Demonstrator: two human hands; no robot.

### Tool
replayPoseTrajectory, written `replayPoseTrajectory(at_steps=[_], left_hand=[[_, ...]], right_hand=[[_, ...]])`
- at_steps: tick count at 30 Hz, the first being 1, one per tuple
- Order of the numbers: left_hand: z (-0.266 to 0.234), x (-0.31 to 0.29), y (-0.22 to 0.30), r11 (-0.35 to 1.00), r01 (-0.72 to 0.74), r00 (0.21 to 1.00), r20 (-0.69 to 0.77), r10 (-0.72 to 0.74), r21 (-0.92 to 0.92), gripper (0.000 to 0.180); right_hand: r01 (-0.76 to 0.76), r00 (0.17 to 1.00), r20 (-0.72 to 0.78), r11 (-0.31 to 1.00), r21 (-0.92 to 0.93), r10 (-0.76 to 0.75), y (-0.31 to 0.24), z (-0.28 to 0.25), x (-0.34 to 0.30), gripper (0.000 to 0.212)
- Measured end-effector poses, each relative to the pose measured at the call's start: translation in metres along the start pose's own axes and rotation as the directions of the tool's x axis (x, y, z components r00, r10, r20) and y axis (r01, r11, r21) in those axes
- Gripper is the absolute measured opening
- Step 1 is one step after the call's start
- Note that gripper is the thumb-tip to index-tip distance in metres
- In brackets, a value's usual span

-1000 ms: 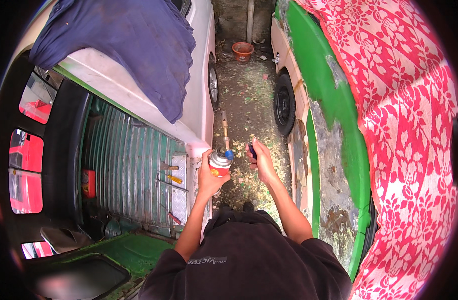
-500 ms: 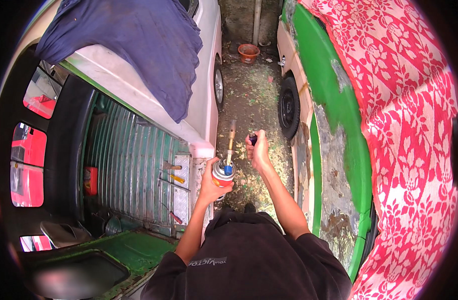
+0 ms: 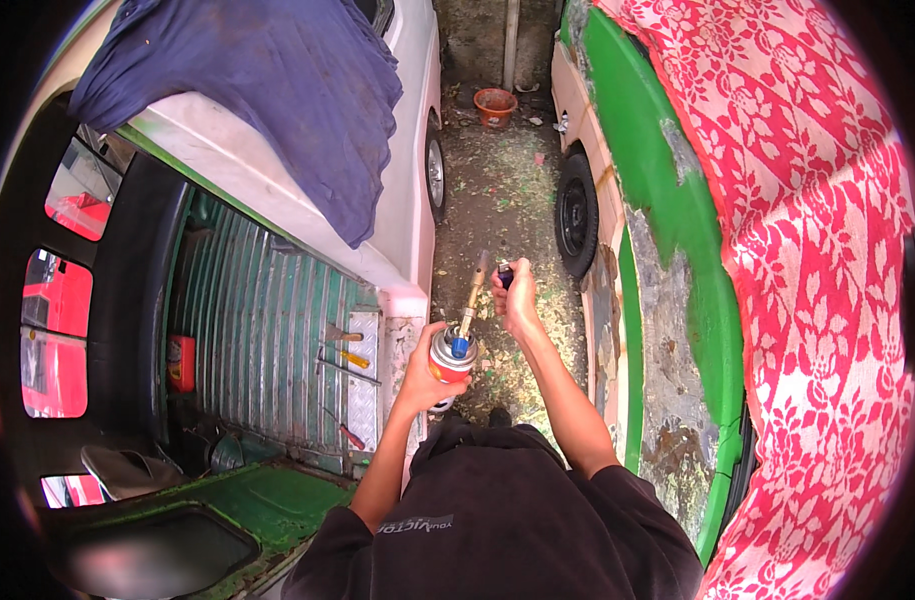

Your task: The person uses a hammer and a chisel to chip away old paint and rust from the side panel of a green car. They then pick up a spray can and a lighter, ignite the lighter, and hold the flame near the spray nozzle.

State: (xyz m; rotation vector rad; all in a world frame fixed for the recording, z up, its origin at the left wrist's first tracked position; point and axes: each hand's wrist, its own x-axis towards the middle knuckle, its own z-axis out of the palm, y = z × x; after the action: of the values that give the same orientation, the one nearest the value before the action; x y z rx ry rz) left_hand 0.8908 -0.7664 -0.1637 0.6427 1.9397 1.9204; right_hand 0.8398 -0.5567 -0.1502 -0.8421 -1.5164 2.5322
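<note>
My left hand (image 3: 425, 378) is wrapped round a gas torch (image 3: 457, 360), an orange and silver canister with a blue knob and a long brass nozzle. The nozzle (image 3: 477, 285) slants up and to the right, away from me. Close beside its tip, my right hand (image 3: 517, 296) is closed on a small dark lighter (image 3: 505, 274) with a metal top, held upright. No flame shows at the nozzle or the lighter.
To the left, a van's open doorway shows a ribbed floor (image 3: 267, 340) with a yellow-handled screwdriver (image 3: 353, 359) at its edge. A green vehicle (image 3: 632, 120) with peeling paint stands right, partly under a red floral cloth (image 3: 777, 220). An orange basin (image 3: 494, 107) sits farther down the passage.
The torch has tilted to the right, bringing its nozzle tip close to the lighter. My right hand has barely moved.
</note>
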Motion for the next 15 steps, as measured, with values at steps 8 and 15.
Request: replayPoseTrajectory(at_steps=[8, 15], left_hand=[[0.000, 0.000, -0.003, 0.998, 0.019, 0.999, 0.043, -0.016, -0.057, 0.085], [-0.005, 0.005, -0.007, 0.997, 0.037, 0.999, 0.012, -0.037, -0.065, 0.085]], right_hand=[[0.111, 0.991, 0.081, 0.991, -0.074, -0.105, 0.000, -0.003, -0.001, 0.046], [-0.111, 0.993, 0.041, 0.994, 0.006, 0.111, 0.018, -0.018, -0.018, 0.045]])
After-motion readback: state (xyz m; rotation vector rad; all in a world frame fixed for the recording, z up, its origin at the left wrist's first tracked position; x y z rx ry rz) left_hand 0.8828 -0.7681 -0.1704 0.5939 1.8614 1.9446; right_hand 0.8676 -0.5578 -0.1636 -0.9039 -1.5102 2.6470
